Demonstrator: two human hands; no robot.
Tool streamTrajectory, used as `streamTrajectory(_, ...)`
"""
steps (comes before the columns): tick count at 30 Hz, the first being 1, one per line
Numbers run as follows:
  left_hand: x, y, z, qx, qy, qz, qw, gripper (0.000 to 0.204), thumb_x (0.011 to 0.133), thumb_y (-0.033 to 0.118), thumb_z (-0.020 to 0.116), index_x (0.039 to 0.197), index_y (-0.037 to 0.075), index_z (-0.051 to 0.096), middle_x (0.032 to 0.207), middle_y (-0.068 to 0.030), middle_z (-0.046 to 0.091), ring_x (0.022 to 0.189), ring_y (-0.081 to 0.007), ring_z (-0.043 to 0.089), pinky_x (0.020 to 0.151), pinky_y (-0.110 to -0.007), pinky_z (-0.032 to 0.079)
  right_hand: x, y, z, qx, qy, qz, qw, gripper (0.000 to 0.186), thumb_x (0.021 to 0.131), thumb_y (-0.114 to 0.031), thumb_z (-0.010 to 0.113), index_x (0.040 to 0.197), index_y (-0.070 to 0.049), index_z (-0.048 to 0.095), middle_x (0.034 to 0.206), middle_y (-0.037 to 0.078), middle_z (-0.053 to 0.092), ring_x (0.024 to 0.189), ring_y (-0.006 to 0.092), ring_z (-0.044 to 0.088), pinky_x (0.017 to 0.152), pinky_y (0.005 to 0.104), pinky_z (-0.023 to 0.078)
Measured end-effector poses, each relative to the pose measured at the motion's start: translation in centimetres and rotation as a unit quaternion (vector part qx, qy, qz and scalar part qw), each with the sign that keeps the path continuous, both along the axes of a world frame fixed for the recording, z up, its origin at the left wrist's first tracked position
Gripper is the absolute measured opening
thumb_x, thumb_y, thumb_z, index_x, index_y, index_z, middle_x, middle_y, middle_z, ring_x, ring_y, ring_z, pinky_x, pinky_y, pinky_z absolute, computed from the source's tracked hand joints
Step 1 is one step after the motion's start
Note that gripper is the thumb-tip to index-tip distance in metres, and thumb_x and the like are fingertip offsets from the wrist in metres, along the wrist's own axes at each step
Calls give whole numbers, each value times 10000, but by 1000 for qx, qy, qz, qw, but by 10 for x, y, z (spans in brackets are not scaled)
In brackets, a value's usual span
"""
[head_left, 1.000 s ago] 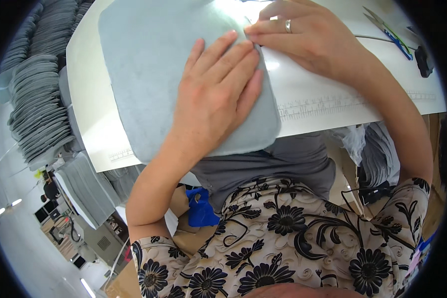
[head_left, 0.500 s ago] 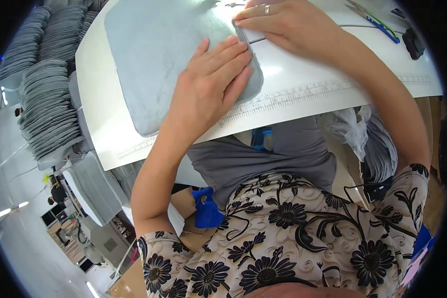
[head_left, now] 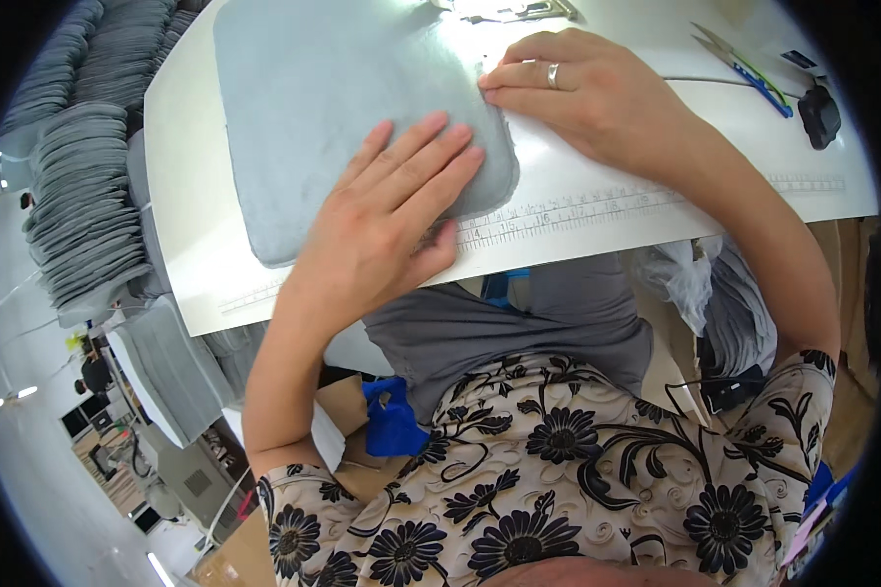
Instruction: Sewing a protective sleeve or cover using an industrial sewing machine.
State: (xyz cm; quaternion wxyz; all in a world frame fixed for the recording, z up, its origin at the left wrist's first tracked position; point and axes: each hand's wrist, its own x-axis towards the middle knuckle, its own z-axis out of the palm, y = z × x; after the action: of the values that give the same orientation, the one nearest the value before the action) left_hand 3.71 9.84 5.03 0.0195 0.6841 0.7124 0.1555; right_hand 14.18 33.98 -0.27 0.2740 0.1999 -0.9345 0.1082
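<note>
A rounded grey fabric pad (head_left: 294, 98) lies on the white worktable (head_left: 191, 245), its far part under a bright light by a metal machine plate (head_left: 499, 10). My left hand (head_left: 382, 210) rests open on the pad, fingers lying along it and the thumb reaching down near its front edge. At the pad's right edge, my right hand (head_left: 592, 103), wearing a silver ring, is closed in a pinch on that edge. A printed measuring scale (head_left: 578, 213) runs along the table's front.
Blue-and-green scissors (head_left: 744, 73) and a black object (head_left: 818, 115) lie at the right. Tall stacks of grey pieces (head_left: 83, 196) stand left of the table. A plastic bag (head_left: 680, 284) hangs beside more grey pieces (head_left: 739, 308) below. Cardboard (head_left: 347, 421) and blue material (head_left: 392, 416) are under the table.
The pad has shifted away from me since a second ago. My left hand has slid down and left, its thumb now farther out. My right hand dipped toward me over the last half second.
</note>
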Motion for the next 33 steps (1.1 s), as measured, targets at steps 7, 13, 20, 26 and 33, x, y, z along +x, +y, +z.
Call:
streamTrajectory(7,-4,1,3,-65,107,-23,992,656,701,-25,673,1345,64,583,1401,-107,567,1329,-283,519,1113,-475,419,-7,16,27,-17,-81,-1,997,256,895,-118,559,1097,-17,679,1173,113,697,1148,309,623,957,388,519)
streamTrajectory(13,2,7,-9,-3,129,-56,990,505,784,32,612,1289,15,603,1328,-131,607,1268,-298,566,1078,-465,454,-11,12,17,24,-49,60,997,278,894,-145,567,1113,-12,674,1165,124,699,1149,301,625,950,392,523)
streamTrajectory(20,4,10,-8,8,100,-70,992,452,814,81,597,1261,15,616,1276,-134,632,1229,-296,590,1057,-466,467,1,18,11,68,-17,10,998,275,856,-138,572,1091,-53,686,1203,48,685,1176,256,608,969,395,504)
streamTrajectory(26,-7,24,-6,31,126,-66,989,377,847,87,614,1220,44,650,1248,-95,659,1214,-275,606,1040,-448,485,-1,15,20,23,-51,-17,998,254,900,-131,567,1089,-12,689,1144,117,706,1134,296,632,936,395,526)
streamTrajectory(33,-24,29,-12,67,140,-71,985,359,830,63,645,1187,69,678,1219,-69,681,1185,-251,630,1020,-432,506,1,14,11,55,16,11,998,275,816,-108,611,1067,-29,689,1160,56,689,1086,265,632,905,388,525)
